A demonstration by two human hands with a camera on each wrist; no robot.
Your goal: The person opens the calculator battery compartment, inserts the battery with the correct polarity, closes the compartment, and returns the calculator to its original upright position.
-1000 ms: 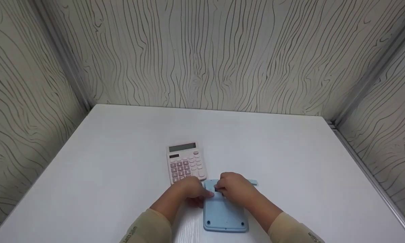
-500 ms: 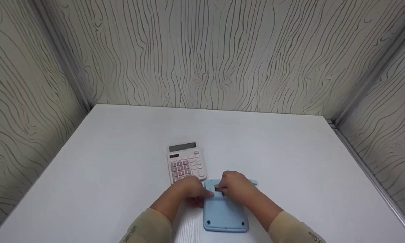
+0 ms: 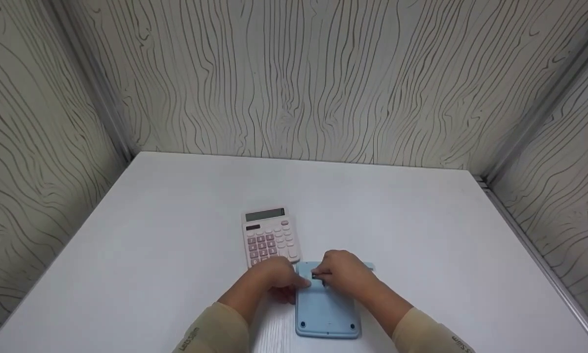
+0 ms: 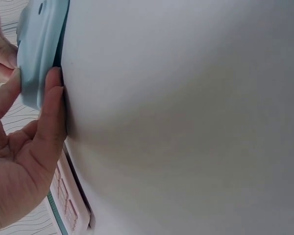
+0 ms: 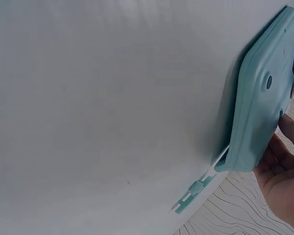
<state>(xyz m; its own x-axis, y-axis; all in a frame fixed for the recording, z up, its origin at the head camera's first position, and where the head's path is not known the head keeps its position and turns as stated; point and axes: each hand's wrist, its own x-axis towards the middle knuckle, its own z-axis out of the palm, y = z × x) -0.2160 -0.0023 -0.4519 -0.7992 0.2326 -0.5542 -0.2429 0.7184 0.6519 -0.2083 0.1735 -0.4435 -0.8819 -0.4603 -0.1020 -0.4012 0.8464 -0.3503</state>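
Note:
A light-blue calculator (image 3: pixel 325 311) lies face down on the white table, its back with small dark feet showing. My left hand (image 3: pixel 275 273) grips its left edge, thumb on the back and fingers at the side, as the left wrist view also shows. Over the upper part of the back, my right hand (image 3: pixel 346 273) has curled fingers at a small dark opening (image 3: pixel 316 276). Whether those fingers pinch something there is hidden. A thin blue battery cover (image 5: pixel 193 193) lies on the table beyond the calculator, partly behind the right hand in the head view.
Just beyond the left hand, a pink calculator (image 3: pixel 285 240) lies face up, its lower edge partly covered by that hand. The white table (image 3: pixel 176 220) ends at panels with a wood-grain pattern (image 3: pixel 294 78) at the back and sides.
The right hand shifts only slightly at the dark opening. The left hand and both calculators stay where they were.

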